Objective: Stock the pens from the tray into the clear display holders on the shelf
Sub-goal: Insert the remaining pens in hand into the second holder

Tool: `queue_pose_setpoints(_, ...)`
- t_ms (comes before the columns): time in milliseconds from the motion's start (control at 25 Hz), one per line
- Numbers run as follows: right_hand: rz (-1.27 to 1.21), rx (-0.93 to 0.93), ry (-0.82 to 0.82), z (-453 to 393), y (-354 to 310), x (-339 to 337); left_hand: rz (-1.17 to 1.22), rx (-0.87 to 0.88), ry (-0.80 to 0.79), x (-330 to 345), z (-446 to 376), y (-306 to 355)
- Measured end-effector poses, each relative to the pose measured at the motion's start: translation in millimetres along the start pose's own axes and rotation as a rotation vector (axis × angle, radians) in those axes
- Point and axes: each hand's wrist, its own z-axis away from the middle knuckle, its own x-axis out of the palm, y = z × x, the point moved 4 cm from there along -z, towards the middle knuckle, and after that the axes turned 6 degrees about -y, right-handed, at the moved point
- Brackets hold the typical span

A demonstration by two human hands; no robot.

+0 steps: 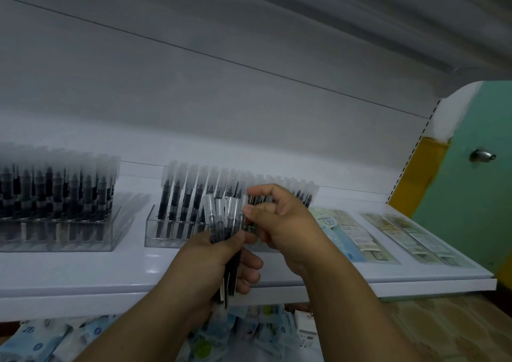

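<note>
the left hand (219, 253) grips a bundle of pens (225, 237), caps up, likely as a ready supply. the right hand (277, 217) pinches one pen top beside it, seemingly to draw it out. just behind both hands stands the holder (166, 228), partly filled. packets (288, 325) below them read "zero".

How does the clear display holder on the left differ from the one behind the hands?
The left clear plastic holder looks packed with black pens and stands unobstructed; the middle clear plastic holder shows fewer rows and is partly hidden by the left hand and right hand. Both sit on the white shelf.
</note>
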Motion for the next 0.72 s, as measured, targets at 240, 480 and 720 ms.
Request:
queue_pose_setpoints(240,0.049,-0.173,0.463,5.5,-8.4,-40.8,-0.002,-0.028,0.02,1.6,-11.1,-4.5)
queue_pose_setpoints(480,0.505,-0.362,0.736,6.4,-19.2,-57.9,-0.072,-0.008,0.054,-0.8,-12.7,-7.4)
queue_pose_setpoints(720,0.568,-0.343,0.664,-6.9,-16.6,-51.0,-0.073,-0.007,0.063,-3.4,-12.9,-11.2)
